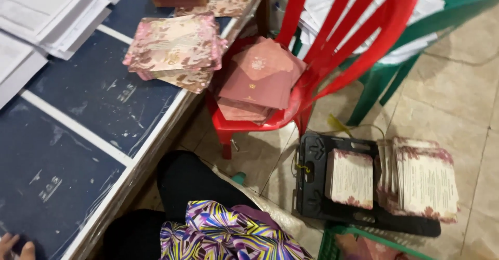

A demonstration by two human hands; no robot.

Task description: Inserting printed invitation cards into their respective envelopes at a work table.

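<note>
Head view: red chair (332, 57) seat holds stacked pink envelopes (260, 78).

Left hand (15, 247) cut off by bottom edge.

Work table on the left, chairs and floor stacks on the right.

A stack of pink floral-patterned cards (174, 49) lies at the right edge of the dark blue table top (78, 135), with white paper sheets (36, 15) behind it to the left. Right of the table, pink envelopes (257, 80) sit on the red plastic chair (332, 47), a green plastic chair (416, 47) behind it. Nearer, on the floor, a black plastic tray (312, 187) holds floral-bordered printed cards (351, 179); a taller pile of printed cards (423, 179) stands just right. Fingertips of the left hand (15, 245) rest on the table's near-left corner.
</note>
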